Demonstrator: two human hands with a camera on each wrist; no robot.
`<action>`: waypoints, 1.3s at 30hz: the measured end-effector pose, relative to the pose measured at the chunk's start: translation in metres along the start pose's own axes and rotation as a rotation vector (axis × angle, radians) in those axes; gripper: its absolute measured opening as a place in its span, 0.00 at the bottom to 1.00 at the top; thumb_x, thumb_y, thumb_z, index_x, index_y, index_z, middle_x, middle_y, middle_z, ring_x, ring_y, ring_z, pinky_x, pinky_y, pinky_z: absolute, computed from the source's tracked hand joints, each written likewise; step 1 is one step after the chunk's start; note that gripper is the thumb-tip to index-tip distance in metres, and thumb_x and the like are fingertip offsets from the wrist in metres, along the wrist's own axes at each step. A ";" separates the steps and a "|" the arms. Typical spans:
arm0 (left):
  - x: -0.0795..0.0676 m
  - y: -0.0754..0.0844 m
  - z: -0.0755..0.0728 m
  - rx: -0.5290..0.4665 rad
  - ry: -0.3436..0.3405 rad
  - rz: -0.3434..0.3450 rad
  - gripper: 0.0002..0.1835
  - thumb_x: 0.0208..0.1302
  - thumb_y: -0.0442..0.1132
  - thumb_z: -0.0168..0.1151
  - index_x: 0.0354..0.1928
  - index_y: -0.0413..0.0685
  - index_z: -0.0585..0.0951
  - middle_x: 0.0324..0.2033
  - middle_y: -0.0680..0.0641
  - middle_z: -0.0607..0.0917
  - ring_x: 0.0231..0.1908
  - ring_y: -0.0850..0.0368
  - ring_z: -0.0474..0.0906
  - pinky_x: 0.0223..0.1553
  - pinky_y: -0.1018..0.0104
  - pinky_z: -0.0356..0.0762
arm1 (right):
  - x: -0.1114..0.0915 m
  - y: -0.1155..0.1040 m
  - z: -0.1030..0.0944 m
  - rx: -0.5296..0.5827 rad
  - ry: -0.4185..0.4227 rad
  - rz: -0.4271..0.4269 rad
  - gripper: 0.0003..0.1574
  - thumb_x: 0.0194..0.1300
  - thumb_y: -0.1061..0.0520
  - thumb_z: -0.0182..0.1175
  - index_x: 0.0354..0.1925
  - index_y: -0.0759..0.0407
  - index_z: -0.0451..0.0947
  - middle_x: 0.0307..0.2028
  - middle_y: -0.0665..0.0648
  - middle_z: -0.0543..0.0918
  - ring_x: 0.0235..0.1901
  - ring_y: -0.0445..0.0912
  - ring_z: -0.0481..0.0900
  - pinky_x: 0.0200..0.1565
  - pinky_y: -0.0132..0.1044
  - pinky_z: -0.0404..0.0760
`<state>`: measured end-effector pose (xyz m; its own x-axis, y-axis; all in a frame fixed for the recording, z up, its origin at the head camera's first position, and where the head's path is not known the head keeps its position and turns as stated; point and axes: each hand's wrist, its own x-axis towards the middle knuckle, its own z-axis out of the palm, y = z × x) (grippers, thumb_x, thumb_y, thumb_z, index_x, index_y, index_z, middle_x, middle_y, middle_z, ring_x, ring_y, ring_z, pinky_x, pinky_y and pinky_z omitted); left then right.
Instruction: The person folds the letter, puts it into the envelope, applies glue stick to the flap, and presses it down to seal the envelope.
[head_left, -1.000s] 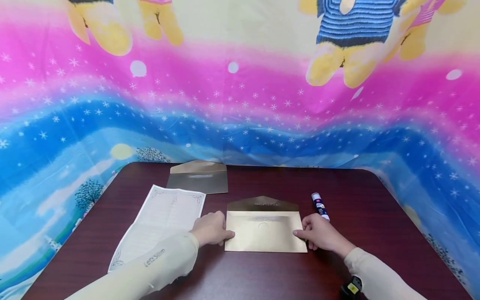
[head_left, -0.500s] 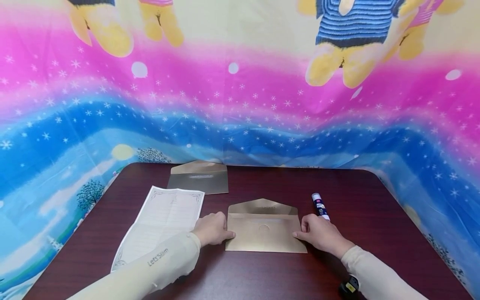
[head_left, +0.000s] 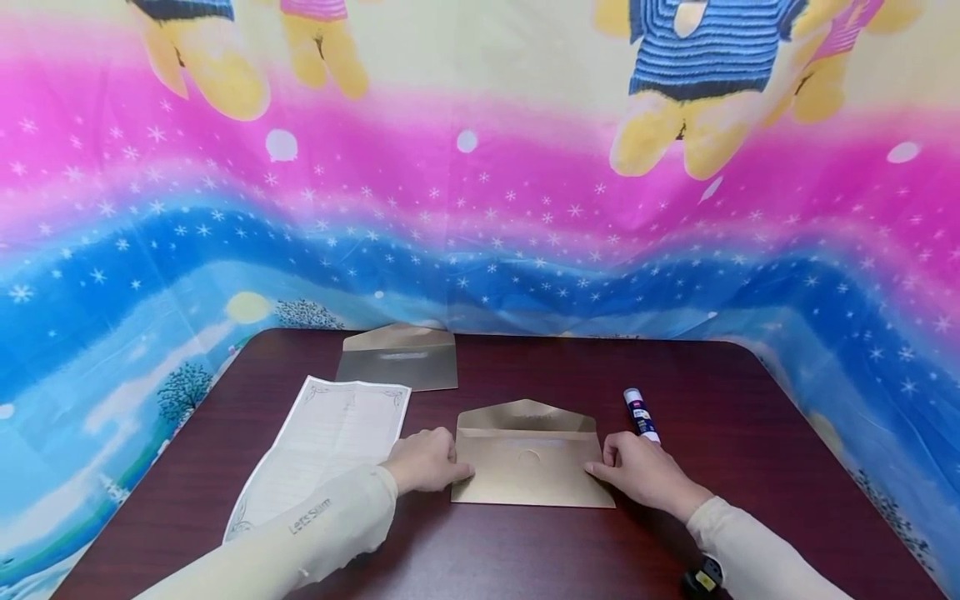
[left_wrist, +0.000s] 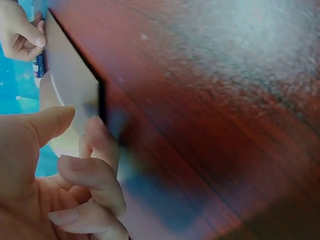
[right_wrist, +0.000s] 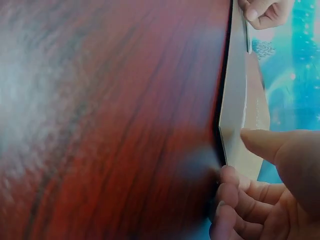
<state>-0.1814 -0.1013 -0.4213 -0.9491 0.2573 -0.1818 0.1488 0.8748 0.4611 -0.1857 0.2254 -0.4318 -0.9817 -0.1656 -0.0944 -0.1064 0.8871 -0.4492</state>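
Observation:
A gold envelope (head_left: 532, 471) lies in front of me on the table, its pointed flap (head_left: 525, 412) open and facing away. My left hand (head_left: 427, 461) pinches its left edge, thumb on top. At the right edge my right hand (head_left: 647, 472) does the same. In the left wrist view the left fingers (left_wrist: 100, 137) curl at the edge of the envelope (left_wrist: 72, 65). The right wrist view shows the right thumb (right_wrist: 265, 142) over the envelope (right_wrist: 235, 90), with fingertips at its corner. Just beyond the right hand lies a glue stick (head_left: 641, 415).
A creased sheet of bordered paper (head_left: 330, 433) lies on the left, partly under the left sleeve (head_left: 330, 525). Behind it is a second gold envelope (head_left: 397, 367) with its flap open. The dark wooden table (head_left: 540, 554) ends against a printed cloth (head_left: 540, 200).
The gold envelope's flap and upper part have tilted a little and look different in the light. Both hands keep their places at its edges.

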 end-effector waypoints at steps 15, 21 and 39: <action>-0.005 0.024 -0.012 -0.091 0.101 0.096 0.15 0.64 0.51 0.62 0.20 0.58 0.78 0.14 0.59 0.77 0.19 0.62 0.72 0.23 0.64 0.68 | -0.001 0.007 -0.032 0.043 0.174 -0.073 0.15 0.70 0.45 0.63 0.34 0.53 0.80 0.21 0.48 0.76 0.19 0.41 0.69 0.22 0.34 0.66; -0.002 0.036 -0.011 -0.136 0.131 0.104 0.14 0.65 0.51 0.61 0.23 0.59 0.78 0.15 0.59 0.77 0.21 0.62 0.73 0.24 0.63 0.68 | 0.006 0.019 -0.042 0.077 0.233 -0.046 0.15 0.71 0.44 0.62 0.37 0.55 0.80 0.22 0.51 0.75 0.20 0.42 0.69 0.21 0.35 0.67; 0.001 0.070 0.014 -0.152 0.121 0.172 0.15 0.66 0.52 0.61 0.21 0.59 0.77 0.13 0.61 0.74 0.19 0.66 0.69 0.23 0.66 0.66 | 0.019 0.057 -0.037 -0.025 0.166 0.078 0.24 0.68 0.45 0.64 0.46 0.65 0.74 0.30 0.57 0.78 0.26 0.47 0.72 0.26 0.38 0.68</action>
<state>-0.1684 -0.0342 -0.4014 -0.9411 0.3379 0.0113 0.2759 0.7482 0.6033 -0.2162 0.2887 -0.4261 -0.9995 -0.0242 0.0202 -0.0305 0.9054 -0.4235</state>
